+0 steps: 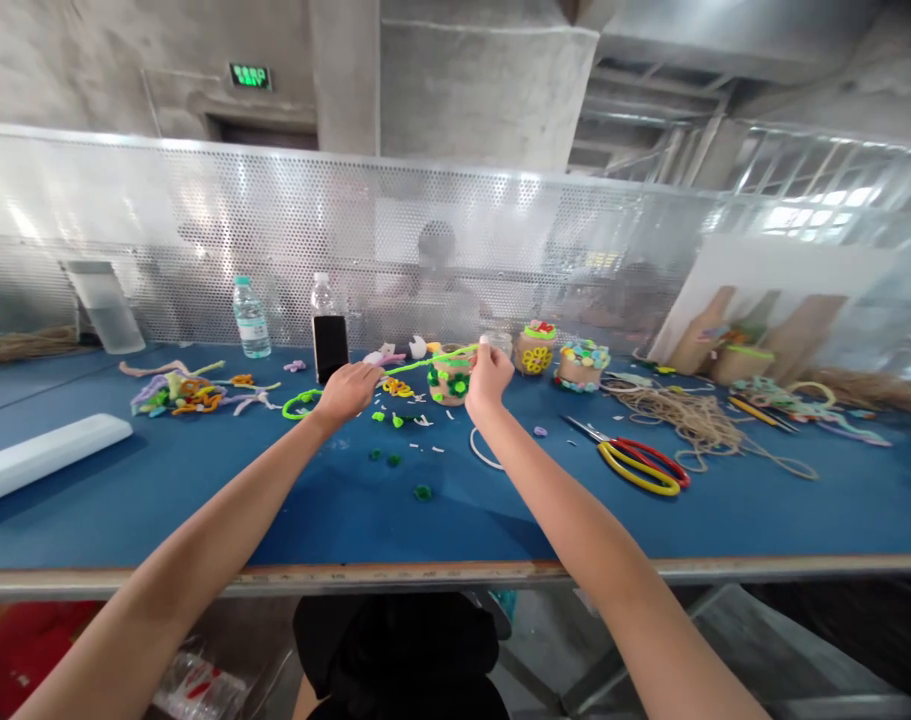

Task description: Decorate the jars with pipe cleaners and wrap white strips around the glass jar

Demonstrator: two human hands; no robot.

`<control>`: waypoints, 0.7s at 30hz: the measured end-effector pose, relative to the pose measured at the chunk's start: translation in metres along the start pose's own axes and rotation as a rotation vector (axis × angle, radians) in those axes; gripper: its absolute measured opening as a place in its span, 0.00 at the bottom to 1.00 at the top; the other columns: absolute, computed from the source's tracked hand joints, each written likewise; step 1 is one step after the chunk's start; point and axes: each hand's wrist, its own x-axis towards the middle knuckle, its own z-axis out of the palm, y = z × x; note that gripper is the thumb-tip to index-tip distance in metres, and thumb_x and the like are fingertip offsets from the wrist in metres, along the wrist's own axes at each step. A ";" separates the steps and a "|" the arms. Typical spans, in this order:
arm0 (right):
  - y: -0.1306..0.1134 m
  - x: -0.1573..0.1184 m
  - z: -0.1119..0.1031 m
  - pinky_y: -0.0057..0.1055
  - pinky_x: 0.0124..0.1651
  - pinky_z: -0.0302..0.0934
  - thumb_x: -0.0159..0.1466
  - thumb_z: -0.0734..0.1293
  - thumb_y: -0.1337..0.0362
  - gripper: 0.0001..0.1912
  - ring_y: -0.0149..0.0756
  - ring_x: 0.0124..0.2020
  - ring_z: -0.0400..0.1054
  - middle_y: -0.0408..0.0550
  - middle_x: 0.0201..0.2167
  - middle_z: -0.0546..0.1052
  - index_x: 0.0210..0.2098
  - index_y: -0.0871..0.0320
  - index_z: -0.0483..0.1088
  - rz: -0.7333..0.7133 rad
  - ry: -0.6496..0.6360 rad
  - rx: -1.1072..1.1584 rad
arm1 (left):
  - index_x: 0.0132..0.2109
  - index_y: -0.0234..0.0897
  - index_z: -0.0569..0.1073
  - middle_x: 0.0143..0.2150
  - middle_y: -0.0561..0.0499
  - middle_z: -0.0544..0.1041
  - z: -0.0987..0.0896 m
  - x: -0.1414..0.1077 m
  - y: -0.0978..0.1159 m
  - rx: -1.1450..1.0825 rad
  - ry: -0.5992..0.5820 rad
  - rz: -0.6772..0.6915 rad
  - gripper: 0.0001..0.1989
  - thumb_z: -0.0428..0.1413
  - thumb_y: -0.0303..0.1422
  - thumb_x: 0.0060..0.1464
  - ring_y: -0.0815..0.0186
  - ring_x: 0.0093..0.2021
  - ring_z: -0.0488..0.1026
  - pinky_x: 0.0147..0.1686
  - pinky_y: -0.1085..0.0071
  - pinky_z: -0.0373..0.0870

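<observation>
Between my two hands a bright green pipe cleaner (425,361) is stretched out above the table. My left hand (350,390) is closed on its left part, and a loop of green pipe cleaner (299,404) shows beside that wrist. Its other end is pinched by my right hand (489,378). Just behind the strand stands a twine-wrapped jar (450,383) with green pieces stuck on it. Small dark green tufts (423,493) and pale scraps lie in front of the jar. Part of a white ring (485,450) shows by my right forearm.
Scissors (639,465) with red and yellow handles lie to the right, near loose twine (680,410). Two decorated jars (537,360) stand behind. On the left are coloured pipe cleaners (189,392), a water bottle (252,320), a phone (330,348) and a long white object (50,458).
</observation>
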 end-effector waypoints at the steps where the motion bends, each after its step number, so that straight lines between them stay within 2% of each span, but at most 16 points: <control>1: -0.002 0.005 -0.002 0.27 0.28 0.56 0.64 0.59 0.56 0.19 0.30 0.21 0.60 0.40 0.16 0.64 0.18 0.55 0.59 -0.001 0.025 0.009 | 0.46 0.31 0.73 0.41 0.41 0.75 -0.002 0.000 0.002 -0.036 0.004 -0.006 0.11 0.48 0.24 0.60 0.57 0.45 0.73 0.47 0.60 0.67; 5: -0.017 0.029 -0.013 0.26 0.28 0.56 0.66 0.58 0.55 0.21 0.29 0.21 0.61 0.39 0.16 0.64 0.19 0.56 0.60 0.001 0.117 0.066 | 0.39 0.31 0.75 0.38 0.38 0.76 -0.009 0.005 0.015 -0.229 0.019 -0.023 0.11 0.48 0.26 0.58 0.53 0.43 0.73 0.45 0.59 0.67; 8: -0.027 0.047 -0.026 0.25 0.26 0.57 0.68 0.56 0.55 0.22 0.28 0.19 0.60 0.38 0.15 0.63 0.20 0.57 0.61 0.040 0.159 0.121 | 0.33 0.33 0.73 0.30 0.42 0.75 -0.017 0.013 0.031 -0.439 -0.019 -0.026 0.13 0.47 0.33 0.58 0.56 0.34 0.74 0.37 0.63 0.68; 11: -0.026 0.063 -0.047 0.24 0.26 0.58 0.70 0.58 0.58 0.19 0.26 0.19 0.61 0.37 0.17 0.65 0.24 0.60 0.64 0.110 0.167 0.154 | 0.33 0.34 0.71 0.26 0.47 0.71 -0.031 0.015 0.058 -0.678 -0.089 0.011 0.18 0.43 0.41 0.61 0.61 0.29 0.72 0.31 0.68 0.69; 13: -0.020 0.071 -0.064 0.24 0.28 0.62 0.69 0.61 0.60 0.15 0.25 0.22 0.64 0.39 0.23 0.69 0.30 0.63 0.68 0.181 0.147 0.162 | 0.37 0.35 0.69 0.24 0.50 0.68 -0.044 0.010 0.082 -0.878 -0.137 0.031 0.19 0.40 0.43 0.63 0.64 0.28 0.69 0.32 0.69 0.69; 15: -0.013 0.076 -0.079 0.27 0.32 0.66 0.68 0.63 0.60 0.11 0.27 0.29 0.68 0.43 0.32 0.73 0.38 0.63 0.69 0.276 0.092 0.167 | 0.39 0.36 0.68 0.23 0.54 0.63 -0.057 0.002 0.107 -1.216 -0.254 0.021 0.17 0.43 0.44 0.64 0.68 0.25 0.65 0.31 0.71 0.69; 17: -0.008 0.081 -0.090 0.32 0.37 0.69 0.68 0.64 0.60 0.12 0.31 0.35 0.70 0.47 0.40 0.73 0.45 0.63 0.69 0.387 -0.001 0.182 | 0.41 0.36 0.68 0.23 0.56 0.61 -0.068 -0.006 0.131 -1.549 -0.429 0.017 0.14 0.50 0.43 0.62 0.71 0.24 0.61 0.30 0.73 0.67; 18: -0.006 0.083 -0.093 0.34 0.39 0.69 0.67 0.64 0.60 0.13 0.33 0.38 0.71 0.49 0.42 0.73 0.47 0.62 0.68 0.442 -0.056 0.196 | 0.42 0.37 0.69 0.23 0.56 0.62 -0.072 -0.009 0.142 -1.647 -0.515 0.028 0.13 0.52 0.43 0.61 0.71 0.24 0.62 0.30 0.74 0.66; 19: -0.006 0.084 -0.094 0.35 0.40 0.69 0.67 0.64 0.60 0.14 0.34 0.39 0.71 0.50 0.44 0.73 0.49 0.62 0.68 0.491 -0.110 0.215 | 0.42 0.37 0.70 0.23 0.55 0.63 -0.075 -0.011 0.151 -1.673 -0.591 0.063 0.13 0.51 0.42 0.62 0.71 0.24 0.63 0.29 0.75 0.65; 21: -0.007 0.087 -0.096 0.37 0.42 0.69 0.67 0.64 0.60 0.15 0.35 0.41 0.71 0.50 0.46 0.72 0.50 0.62 0.67 0.567 -0.209 0.268 | 0.42 0.36 0.73 0.22 0.54 0.65 -0.078 -0.012 0.164 -1.569 -0.735 0.214 0.15 0.47 0.41 0.65 0.70 0.24 0.65 0.28 0.75 0.65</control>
